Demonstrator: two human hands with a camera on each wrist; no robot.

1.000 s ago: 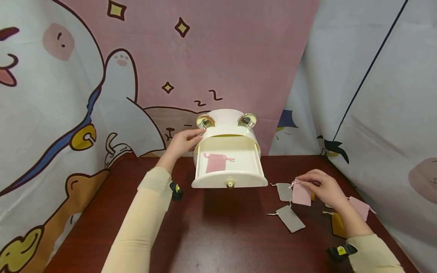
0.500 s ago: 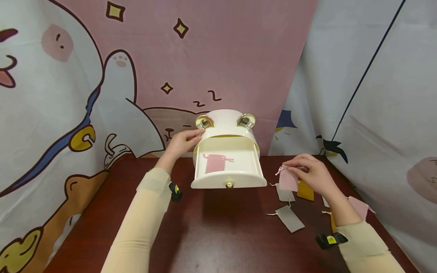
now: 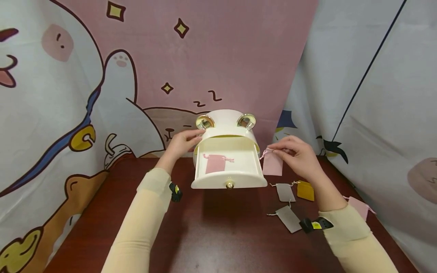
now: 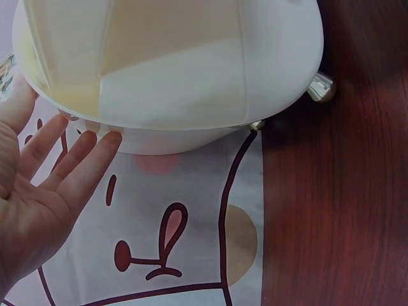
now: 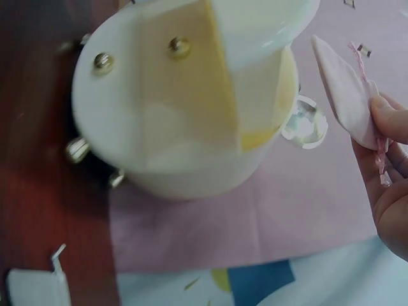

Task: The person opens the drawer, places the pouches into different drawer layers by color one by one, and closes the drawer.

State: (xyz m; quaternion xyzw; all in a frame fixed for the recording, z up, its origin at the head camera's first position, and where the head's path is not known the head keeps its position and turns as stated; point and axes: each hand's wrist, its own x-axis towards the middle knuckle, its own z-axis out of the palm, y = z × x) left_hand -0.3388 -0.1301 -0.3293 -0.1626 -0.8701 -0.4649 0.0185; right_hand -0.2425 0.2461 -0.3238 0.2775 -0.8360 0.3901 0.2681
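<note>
A white storage box point(image 3: 225, 118) with shiny gold rings on top stands on the table, its upper drawer point(image 3: 239, 179) pulled out. Inside that drawer lies a pink drawstring pouch point(image 3: 216, 163). My left hand point(image 3: 180, 146) touches the box's left side with its fingertips; in the left wrist view its fingers point(image 4: 83, 166) reach out fairly straight along the wall. Just right of the drawer, my right hand point(image 3: 298, 154) pinches a second pink drawstring pouch point(image 3: 272, 163) by its corded top. The pouch hangs above the table, also seen in the right wrist view.
Two grey pouches point(image 3: 285, 192) point(image 3: 289, 219), a yellow pouch point(image 3: 305, 190) and another pink pouch point(image 3: 358, 207) lie on the dark red table point(image 3: 218, 235) to the right. My right forearm hides part of that area. Printed cloth point(image 3: 239, 57) hangs behind and beside the table.
My right hand has lifted the pink pouch from among the others and carried it left and away from me, up beside the drawer. My left hand has stayed on the box.
</note>
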